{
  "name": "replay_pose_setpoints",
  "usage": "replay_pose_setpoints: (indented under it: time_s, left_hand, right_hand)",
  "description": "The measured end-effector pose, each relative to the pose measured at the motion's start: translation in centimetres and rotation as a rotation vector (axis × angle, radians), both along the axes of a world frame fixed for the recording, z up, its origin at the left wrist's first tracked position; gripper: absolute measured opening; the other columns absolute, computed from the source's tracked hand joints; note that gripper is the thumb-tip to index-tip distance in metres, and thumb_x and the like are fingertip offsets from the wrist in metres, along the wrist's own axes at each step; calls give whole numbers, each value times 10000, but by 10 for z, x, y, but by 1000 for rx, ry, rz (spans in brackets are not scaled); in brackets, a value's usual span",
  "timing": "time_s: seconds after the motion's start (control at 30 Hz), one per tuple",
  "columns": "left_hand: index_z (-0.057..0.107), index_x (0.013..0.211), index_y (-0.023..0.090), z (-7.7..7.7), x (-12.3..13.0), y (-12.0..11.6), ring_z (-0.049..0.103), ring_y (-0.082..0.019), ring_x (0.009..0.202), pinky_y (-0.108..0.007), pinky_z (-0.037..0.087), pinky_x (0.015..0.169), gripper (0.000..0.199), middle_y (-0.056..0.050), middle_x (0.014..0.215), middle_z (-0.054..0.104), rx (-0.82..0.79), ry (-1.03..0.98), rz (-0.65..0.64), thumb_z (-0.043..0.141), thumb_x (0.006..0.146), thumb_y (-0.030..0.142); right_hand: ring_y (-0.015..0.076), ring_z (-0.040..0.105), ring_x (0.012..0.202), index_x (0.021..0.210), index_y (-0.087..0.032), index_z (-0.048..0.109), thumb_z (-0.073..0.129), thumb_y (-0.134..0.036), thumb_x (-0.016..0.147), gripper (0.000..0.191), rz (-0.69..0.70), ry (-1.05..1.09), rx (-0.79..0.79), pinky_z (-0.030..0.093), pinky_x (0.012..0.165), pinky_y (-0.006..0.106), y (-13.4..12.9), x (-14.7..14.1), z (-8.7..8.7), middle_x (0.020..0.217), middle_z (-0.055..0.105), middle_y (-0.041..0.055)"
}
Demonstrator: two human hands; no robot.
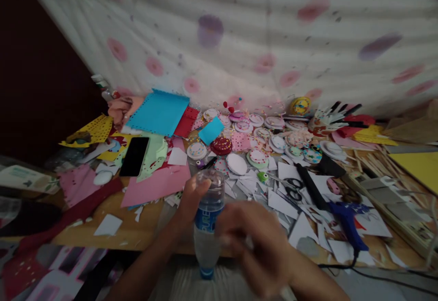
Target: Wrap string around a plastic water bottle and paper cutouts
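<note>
A clear plastic water bottle (206, 246) with a blue "PURE" label is in front of me at the table's near edge. Its blue cap points down toward me, and its base is at the upper end. My left hand (191, 198) is closed around the bottle's side near the base, thumb on the front. Beside the label, my right hand (255, 241) is smeared by motion with its fingers curled. I cannot make out whether it touches the bottle or holds anything.
White paper scraps and scissors (292, 189) lie beyond my right hand, with a blue glue gun (347, 223) and its cord further right. Decorated round discs (236, 164) fill the middle. A phone (134, 156) and coloured sheets (157, 111) are left; a pen cup (320, 125) stands back right.
</note>
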State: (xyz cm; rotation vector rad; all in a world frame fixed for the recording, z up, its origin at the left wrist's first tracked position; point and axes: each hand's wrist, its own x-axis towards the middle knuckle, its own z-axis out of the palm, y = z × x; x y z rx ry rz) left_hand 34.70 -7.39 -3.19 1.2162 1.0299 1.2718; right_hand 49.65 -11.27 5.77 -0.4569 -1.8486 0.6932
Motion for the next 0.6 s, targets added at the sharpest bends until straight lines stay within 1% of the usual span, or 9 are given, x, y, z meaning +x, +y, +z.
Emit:
replay_pose_setpoints:
  time_s: [0.07, 0.1, 0.13, 0.2, 0.27, 0.4, 0.53, 0.6]
  left_hand:
    - [613, 811, 161, -7, -1, -3, 669, -207, 571, -324, 549, 573, 431, -48, 669, 706, -257, -129, 3, 669, 706, 576]
    - [606, 798, 164, -11, -1, -4, 666, -205, 554, -327, 548, 574, 441, -38, 648, 700, -345, -166, 2, 684, 676, 580]
    - [602, 803, 165, -15, 0, -5, 662, -202, 534, -328, 546, 566, 444, -31, 634, 695, -383, -175, 2, 674, 676, 584]
    - [592, 809, 174, -24, 3, -6, 652, -196, 500, -322, 535, 540, 444, -20, 613, 687, -472, -210, -6, 659, 673, 591]
    - [580, 793, 183, -31, 6, -6, 637, -188, 473, -303, 514, 504, 448, -10, 585, 672, -539, -235, -18, 653, 660, 605]
    - [562, 781, 185, -38, 11, -4, 627, -185, 463, -286, 486, 469, 477, -9, 585, 661, -621, -260, -59, 666, 629, 625]
    - [575, 842, 174, -41, 15, -4, 644, -175, 517, -285, 507, 522, 480, -15, 663, 678, -648, -258, -93, 677, 654, 604]
    - [583, 871, 174, -44, 18, -4, 659, -171, 568, -281, 517, 560, 467, -21, 722, 692, -640, -242, -94, 681, 677, 586]
  right_hand:
    - [91, 440, 536, 843, -189, 567, 527, -256, 927, 115, -65, 230, -350, 343, 475, 213, 7, 6, -19, 661, 526, -29]
    - [84, 387, 504, 826, -201, 563, 558, -281, 918, 122, -68, 355, -499, 304, 454, 209, 12, 9, -27, 624, 473, -47]
    - [81, 330, 485, 808, -205, 560, 590, -308, 900, 141, -68, 479, -628, 270, 446, 209, 17, 12, -34, 597, 416, -60]
    - [77, 239, 474, 776, -205, 560, 655, -336, 847, 176, -48, 651, -801, 218, 445, 214, 26, 18, -45, 579, 328, -74]
    - [77, 196, 479, 758, -202, 567, 695, -336, 801, 190, -41, 712, -881, 190, 449, 220, 30, 22, -52, 582, 301, -75]
    - [81, 189, 478, 744, -200, 579, 700, -332, 791, 185, -49, 716, -917, 183, 454, 225, 30, 25, -59, 559, 295, -75]
    - [73, 191, 473, 751, -194, 596, 718, -327, 777, 182, -42, 720, -955, 175, 449, 219, 33, 28, -60, 550, 298, -78]
    - [68, 192, 473, 763, -191, 604, 725, -323, 775, 179, -12, 724, -984, 167, 444, 212, 37, 26, -60, 556, 305, -77]
